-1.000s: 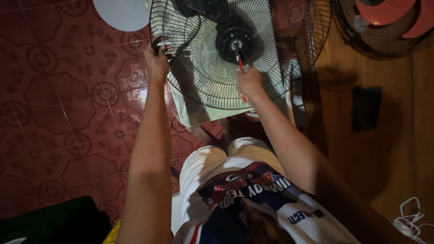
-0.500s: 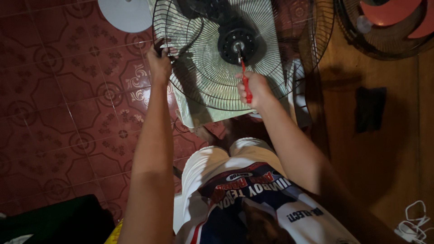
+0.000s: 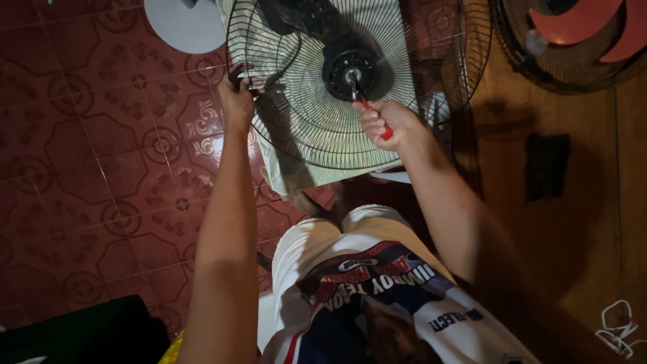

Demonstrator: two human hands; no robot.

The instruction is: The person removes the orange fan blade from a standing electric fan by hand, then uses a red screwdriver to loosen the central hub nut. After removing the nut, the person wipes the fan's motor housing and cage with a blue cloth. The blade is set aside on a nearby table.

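At the far left of the frame there's the dark red patterned tile floor, and up at the top left a pale round disc lies flat on it. Moving in, the left hand is clamped around the rim of the black wire fan guard, fingers curled tight on the wires, steadying it. The guard fills the upper middle, resting over a pale sheet. At its centre, the black round motor hub sits exposed, no blade on the shaft, so stripping looks well along. The right hand is wrapped shut on a red-handled screwdriver, tip angled up into the hub; the guard is not yet off. Far upper right, another fan with orange blades waits on the wooden floor.
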